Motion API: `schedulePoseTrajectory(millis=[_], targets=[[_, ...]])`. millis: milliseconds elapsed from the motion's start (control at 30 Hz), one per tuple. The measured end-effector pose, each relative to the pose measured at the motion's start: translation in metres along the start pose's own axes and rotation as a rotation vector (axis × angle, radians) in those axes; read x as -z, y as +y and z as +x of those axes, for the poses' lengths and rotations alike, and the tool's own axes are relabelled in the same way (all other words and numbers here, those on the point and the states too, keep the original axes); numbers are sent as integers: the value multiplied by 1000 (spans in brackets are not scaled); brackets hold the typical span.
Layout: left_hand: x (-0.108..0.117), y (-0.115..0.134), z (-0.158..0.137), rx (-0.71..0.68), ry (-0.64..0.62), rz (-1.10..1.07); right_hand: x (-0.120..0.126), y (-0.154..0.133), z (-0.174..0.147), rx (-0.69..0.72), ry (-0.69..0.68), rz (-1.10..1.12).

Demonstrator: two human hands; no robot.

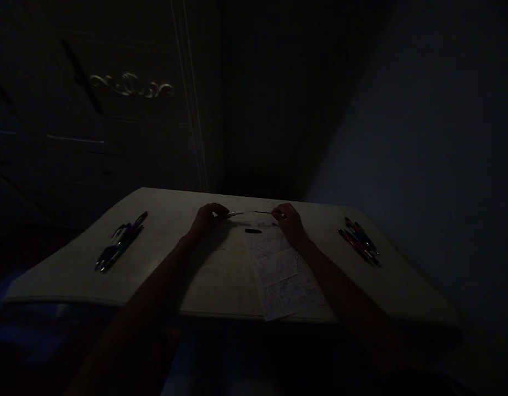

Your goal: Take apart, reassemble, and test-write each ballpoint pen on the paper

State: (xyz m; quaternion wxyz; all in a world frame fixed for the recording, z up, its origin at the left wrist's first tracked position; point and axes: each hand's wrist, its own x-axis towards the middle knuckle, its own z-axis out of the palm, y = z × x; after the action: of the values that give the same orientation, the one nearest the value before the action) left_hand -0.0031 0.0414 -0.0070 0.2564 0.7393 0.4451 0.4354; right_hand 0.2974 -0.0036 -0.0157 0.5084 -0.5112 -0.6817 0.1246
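Observation:
My left hand (211, 215) is closed around a white pen barrel (236, 213), which points right. Facing it, my right hand (287, 218) pinches a thin dark rod (262, 212) that looks like a pen refill. A small gap separates the rod's tip from the barrel. Just below them lies a short dark piece (253, 231), perhaps a pen cap, at the top edge of a scribbled paper sheet (278, 264). Another small dark bit shows by my right fingers, too dim to name.
The light-coloured table (212, 286) carries a bunch of pens (120, 242) on the left and another pile of pens (359, 241) on the right. Behind stands a cabinet with an ornament (132, 85). A wall (422, 137) rises at the right. The room is very dark.

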Motion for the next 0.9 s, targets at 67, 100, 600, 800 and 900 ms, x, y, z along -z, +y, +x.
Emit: schedulePoseTrajectory(millis=[67, 100, 600, 800, 900], targets=[[0, 0, 0, 4, 10, -23, 0, -1, -1, 6, -11, 0], [0, 1, -1, 7, 12, -28, 0, -2, -1, 7, -14, 0], [-2, 6, -3, -14, -28, 11, -5, -1, -3, 15, -53, 8], [-1, 10, -5, 2, -43, 17, -6, 1, -4, 32, -51, 4], [-1, 14, -5, 3, -50, 29, -6, -2, -4, 22, -61, 2]])
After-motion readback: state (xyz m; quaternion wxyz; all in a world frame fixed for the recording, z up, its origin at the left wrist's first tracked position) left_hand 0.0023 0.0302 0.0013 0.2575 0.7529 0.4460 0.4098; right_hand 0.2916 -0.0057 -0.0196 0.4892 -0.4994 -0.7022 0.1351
